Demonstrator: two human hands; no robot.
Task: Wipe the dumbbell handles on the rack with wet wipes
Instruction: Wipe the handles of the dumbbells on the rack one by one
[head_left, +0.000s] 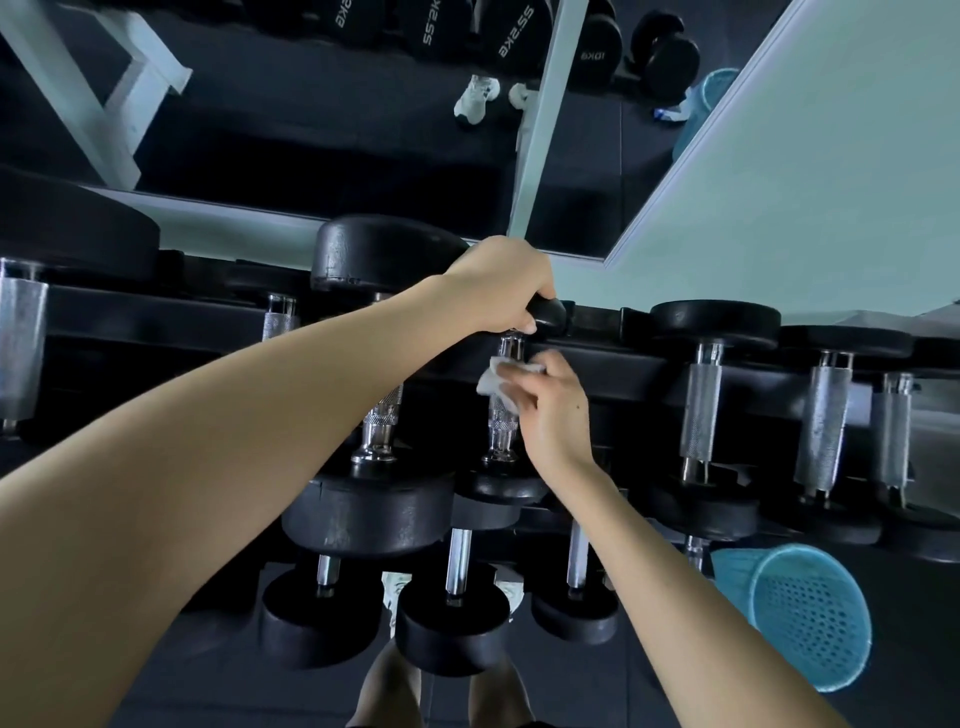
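A small black dumbbell with a chrome knurled handle (503, 415) lies on the upper shelf of the black rack (623, 364), middle of view. My left hand (501, 286) grips its far head (550, 310) from above. My right hand (550, 410) holds a white wet wipe (493, 382) wrapped against the upper part of that handle. The lower part of the handle shows bare below the wipe. Its near head (501, 486) sits just under my right wrist.
Other dumbbells line the shelf on both sides, a large one (384, 254) right beside my left forearm and several chrome handles (701, 410) to the right. A lower shelf holds more dumbbells (452, 618). A blue mesh bin (810, 613) stands at lower right. A mirror (363, 130) backs the rack.
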